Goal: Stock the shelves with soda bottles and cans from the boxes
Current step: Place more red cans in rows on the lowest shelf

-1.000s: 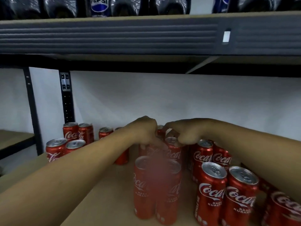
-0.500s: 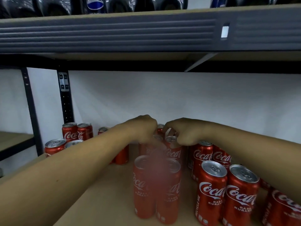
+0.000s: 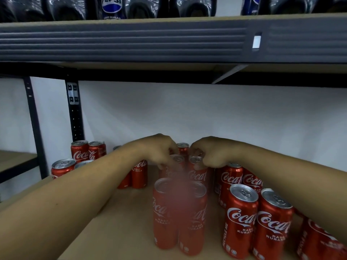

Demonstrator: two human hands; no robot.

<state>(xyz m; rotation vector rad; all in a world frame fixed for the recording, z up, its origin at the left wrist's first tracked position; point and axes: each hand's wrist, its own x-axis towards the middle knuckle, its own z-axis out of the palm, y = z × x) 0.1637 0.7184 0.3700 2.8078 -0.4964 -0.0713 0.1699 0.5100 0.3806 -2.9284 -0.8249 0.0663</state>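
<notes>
Two bare forearms reach in, the left forearm [image 3: 65, 203] from the lower left and the right forearm [image 3: 291, 177] from the right, over a tan shelf [image 3: 122, 222]. Nearest stands a front pair [image 3: 163, 218] of red Coca-Cola cans, touching, with a blurred smudge over their middle. Just right of them is a right pair [image 3: 242, 222], also upright and touching, and an edge can [image 3: 319, 243] is cut off at the frame's corner. Behind the right pair stand two more cans [image 3: 229, 181]. Farther in, the left hand [image 3: 159, 150] has its fingers curled down around the top of the left can [image 3: 177, 159]. The right hand [image 3: 214, 152] is bunched with its fingers pinching the rim of the right can [image 3: 199, 175]. These two cans stand upright, side by side, mid-shelf. A rear can [image 3: 183, 147] shows between the hands. To the left, a side group [image 3: 79, 152] of cans stands near a black post [image 3: 75, 117], well apart from the hands. Behind is a white wall [image 3: 206, 113]. Above, a grey beam [image 3: 131, 40] carries wrapped Pepsi bottles [image 3: 111, 6].
</notes>
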